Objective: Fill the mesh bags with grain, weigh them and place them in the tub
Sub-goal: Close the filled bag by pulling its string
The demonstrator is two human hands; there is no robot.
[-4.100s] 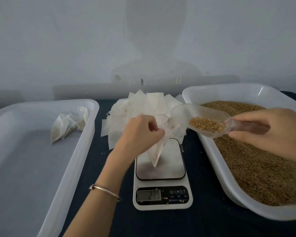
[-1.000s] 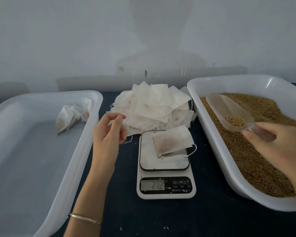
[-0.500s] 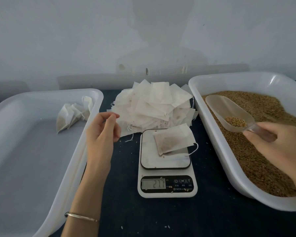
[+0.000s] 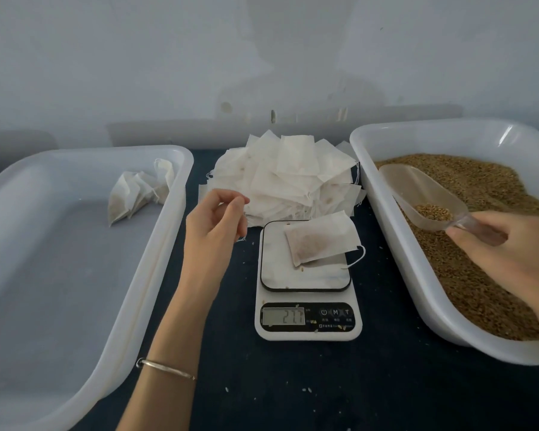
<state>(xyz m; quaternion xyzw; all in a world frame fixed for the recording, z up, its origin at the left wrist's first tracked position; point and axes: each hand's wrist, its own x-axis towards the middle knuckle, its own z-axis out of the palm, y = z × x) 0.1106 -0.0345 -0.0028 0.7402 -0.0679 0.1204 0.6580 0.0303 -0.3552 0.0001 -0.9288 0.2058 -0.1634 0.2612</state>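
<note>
Now our filled mesh bag (image 4: pixel 321 241) lies on the scale (image 4: pixel 307 293): light, soft, best pinched by its empty edge. Our left hand (image 4: pixel 213 223) hovers loosely curled, holding nothing; our right hand (image 4: pixel 507 247) grips the scoop (image 4: pixel 417 194).

My right hand (image 4: pixel 507 250) runs out of the picture at three o'clock, wrist unseen, and covers the scoop (image 4: pixel 423 197) handle. The grain tub (image 4: pixel 417 275) is cut off at three o'clock, the empty-looking tub (image 4: pixel 156 275) at nine and seven. My left forearm (image 4: pixel 175 337) leaves at six o'clock. The small print under the scale (image 4: pixel 308 331) buttons is too tiny to read. The bag pile (image 4: pixel 290 178) hides the table behind it.
</note>
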